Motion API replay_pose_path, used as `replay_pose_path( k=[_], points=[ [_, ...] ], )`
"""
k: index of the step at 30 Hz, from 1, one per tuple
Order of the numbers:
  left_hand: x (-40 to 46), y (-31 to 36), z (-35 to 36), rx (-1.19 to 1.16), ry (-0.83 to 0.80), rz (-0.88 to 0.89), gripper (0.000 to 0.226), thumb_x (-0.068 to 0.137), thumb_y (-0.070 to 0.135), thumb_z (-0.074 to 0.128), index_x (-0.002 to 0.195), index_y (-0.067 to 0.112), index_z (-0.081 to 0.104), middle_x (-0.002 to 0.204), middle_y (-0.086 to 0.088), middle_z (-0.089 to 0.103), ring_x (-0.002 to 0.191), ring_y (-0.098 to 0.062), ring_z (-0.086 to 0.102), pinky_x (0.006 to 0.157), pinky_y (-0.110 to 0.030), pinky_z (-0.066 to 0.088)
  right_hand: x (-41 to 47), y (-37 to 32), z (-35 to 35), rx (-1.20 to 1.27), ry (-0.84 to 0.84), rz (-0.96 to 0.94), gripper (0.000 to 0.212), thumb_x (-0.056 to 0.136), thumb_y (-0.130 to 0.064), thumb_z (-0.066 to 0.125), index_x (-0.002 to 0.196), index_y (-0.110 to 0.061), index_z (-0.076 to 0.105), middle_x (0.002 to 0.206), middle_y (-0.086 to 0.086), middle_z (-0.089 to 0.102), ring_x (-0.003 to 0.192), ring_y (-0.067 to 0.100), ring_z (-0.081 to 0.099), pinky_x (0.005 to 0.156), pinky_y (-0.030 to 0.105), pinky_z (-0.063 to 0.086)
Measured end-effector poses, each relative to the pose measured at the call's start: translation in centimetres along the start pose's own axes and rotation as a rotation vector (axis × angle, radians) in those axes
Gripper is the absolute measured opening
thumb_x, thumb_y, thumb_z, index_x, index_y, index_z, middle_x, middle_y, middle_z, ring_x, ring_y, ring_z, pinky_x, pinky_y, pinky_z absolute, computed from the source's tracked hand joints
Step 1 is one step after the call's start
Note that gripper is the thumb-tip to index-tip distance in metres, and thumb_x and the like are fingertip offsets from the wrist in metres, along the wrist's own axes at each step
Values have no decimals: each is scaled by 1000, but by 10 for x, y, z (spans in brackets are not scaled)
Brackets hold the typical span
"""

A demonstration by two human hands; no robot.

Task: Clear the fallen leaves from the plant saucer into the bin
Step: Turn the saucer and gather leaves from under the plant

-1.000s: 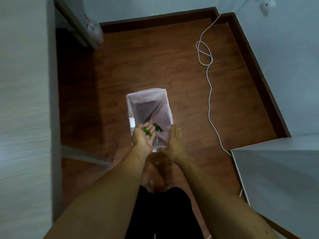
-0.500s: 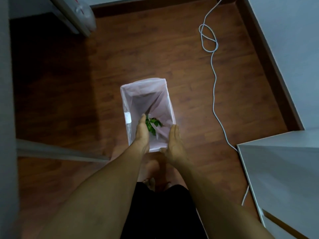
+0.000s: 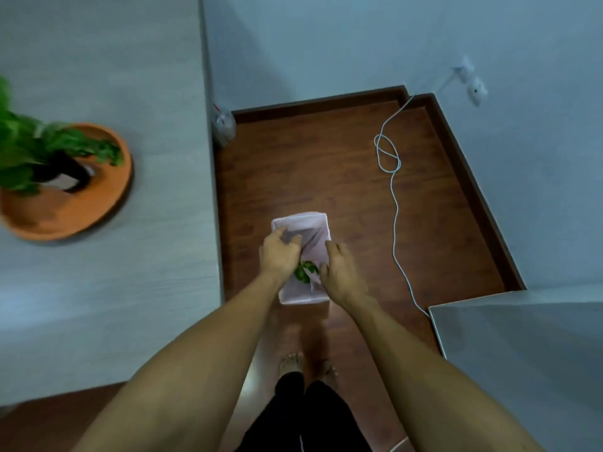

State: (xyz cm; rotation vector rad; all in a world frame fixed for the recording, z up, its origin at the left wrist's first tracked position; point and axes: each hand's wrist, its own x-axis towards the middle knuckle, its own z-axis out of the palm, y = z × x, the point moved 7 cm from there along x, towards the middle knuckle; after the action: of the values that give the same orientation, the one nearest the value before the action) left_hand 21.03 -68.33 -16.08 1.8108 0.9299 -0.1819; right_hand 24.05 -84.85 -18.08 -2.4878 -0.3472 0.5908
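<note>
Wood floor (image 3: 293,177); both hands, left hand (image 3: 280,256) and right hand (image 3: 339,272), loosely spread, empty, over bin (image 3: 313,223).

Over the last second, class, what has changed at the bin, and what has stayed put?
The left hand, which cupped the leaves palm-up above the bin, has turned over and let them go; they now lie inside the liner. The right hand has spread open beside it. The view has swung up, showing the saucer and plant. The bin and cable have not moved.
</note>
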Motion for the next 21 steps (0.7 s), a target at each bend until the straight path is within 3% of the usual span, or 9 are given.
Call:
replay_pose_path(
  k=[4, 9, 13, 21],
  points=[
    [-38, 52, -67, 118, 55, 123, 56, 91, 32, 63, 143, 15, 54, 144, -5, 59, 134, -25, 54, 112, -31, 41, -16, -75, -53, -44, 27, -69, 43, 93, -12, 47, 136, -7, 49, 131, 16, 51, 114, 38, 54, 86, 48, 51],
    [-62, 57, -151, 138, 137, 151, 61, 90, 38, 64, 145, 15, 52, 148, -6, 55, 136, -24, 51, 113, -32, 38, -29, -166, -75, -94, 59, -201, 44, 99, -19, 51, 142, -9, 45, 140, 14, 48, 125, 35, 52, 96, 49, 50],
    [-70, 36, -223, 110, 187, 126, 62, 91, 38, 61, 148, 16, 48, 152, -5, 50, 138, -25, 48, 115, -36, 38, -33, -235, -61, -73, 40, -298, 46, 98, -19, 53, 143, -12, 43, 139, 12, 48, 124, 33, 53, 100, 52, 50],
    [-49, -6, -359, 75, 244, 119, 62, 93, 32, 62, 149, 11, 45, 153, -9, 49, 139, -30, 47, 113, -39, 40, -20, -356, -6, -116, 11, -378, 47, 97, -19, 50, 143, -11, 42, 138, 14, 47, 121, 36, 53, 94, 50, 51]
  ],
)
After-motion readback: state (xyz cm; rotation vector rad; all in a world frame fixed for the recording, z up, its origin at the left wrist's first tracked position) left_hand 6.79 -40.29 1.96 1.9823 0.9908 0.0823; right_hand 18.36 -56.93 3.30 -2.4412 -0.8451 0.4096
